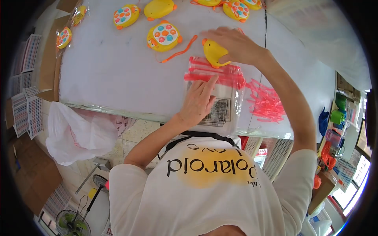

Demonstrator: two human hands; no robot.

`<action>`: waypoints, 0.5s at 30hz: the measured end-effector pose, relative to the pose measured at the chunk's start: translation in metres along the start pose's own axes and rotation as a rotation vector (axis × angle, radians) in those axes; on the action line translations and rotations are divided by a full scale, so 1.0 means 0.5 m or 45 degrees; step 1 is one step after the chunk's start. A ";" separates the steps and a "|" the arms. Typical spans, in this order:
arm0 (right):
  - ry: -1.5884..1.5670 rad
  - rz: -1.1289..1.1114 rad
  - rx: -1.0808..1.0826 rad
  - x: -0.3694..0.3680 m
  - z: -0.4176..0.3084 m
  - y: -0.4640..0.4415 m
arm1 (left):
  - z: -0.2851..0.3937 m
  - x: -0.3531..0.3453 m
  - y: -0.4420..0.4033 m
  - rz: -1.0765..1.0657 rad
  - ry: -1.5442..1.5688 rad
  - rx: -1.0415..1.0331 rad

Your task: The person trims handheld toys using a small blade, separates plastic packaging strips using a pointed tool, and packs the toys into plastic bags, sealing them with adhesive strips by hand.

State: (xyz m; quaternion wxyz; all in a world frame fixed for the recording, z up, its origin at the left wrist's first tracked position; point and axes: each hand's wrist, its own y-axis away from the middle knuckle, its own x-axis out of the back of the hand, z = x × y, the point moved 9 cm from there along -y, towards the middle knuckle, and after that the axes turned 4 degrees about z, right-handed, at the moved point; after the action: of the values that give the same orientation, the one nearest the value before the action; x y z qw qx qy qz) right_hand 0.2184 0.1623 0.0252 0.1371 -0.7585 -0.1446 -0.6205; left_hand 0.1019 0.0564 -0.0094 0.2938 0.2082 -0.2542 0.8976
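My left hand [198,99] lies on a stack of clear plastic zip bags [232,103] with red top strips, its fingers spread over the bags just below the strips. Dark print shows on the bags beside it. Above the bags' top end, my right hand [233,46] grips a yellow duck-shaped toy [214,52], thumb on the near side; the farther fingers are blurred. The toy is tilted, with its plain yellow side showing. Left of it an orange strap [182,51] lies by another duck toy [164,36], whose coloured round buttons face up.
More yellow toys [126,16] are spread along the table's far side. A heap of pink-red strips [265,103] lies right of the bags. Wrapped toys [64,38] sit at the left edge by cardboard [48,59]. A white plastic bag [80,133] hangs below the table's front edge.
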 end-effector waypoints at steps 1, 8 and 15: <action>-0.084 -0.371 0.052 -0.044 -0.022 -0.008 | -0.002 0.000 0.001 0.006 -0.001 0.009; 0.017 -0.293 -0.360 0.104 0.028 -0.056 | -0.010 -0.002 0.005 0.041 0.022 0.044; -1.199 0.096 -0.619 0.055 0.041 0.111 | -0.019 0.012 0.014 0.167 0.151 0.160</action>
State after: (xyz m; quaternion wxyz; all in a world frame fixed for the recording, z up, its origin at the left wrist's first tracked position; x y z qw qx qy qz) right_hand 0.2639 0.1207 0.0469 -0.1002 -0.9695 -0.0153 -0.2232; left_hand 0.0911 0.0597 -0.0162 0.2353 0.1556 -0.1925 0.9399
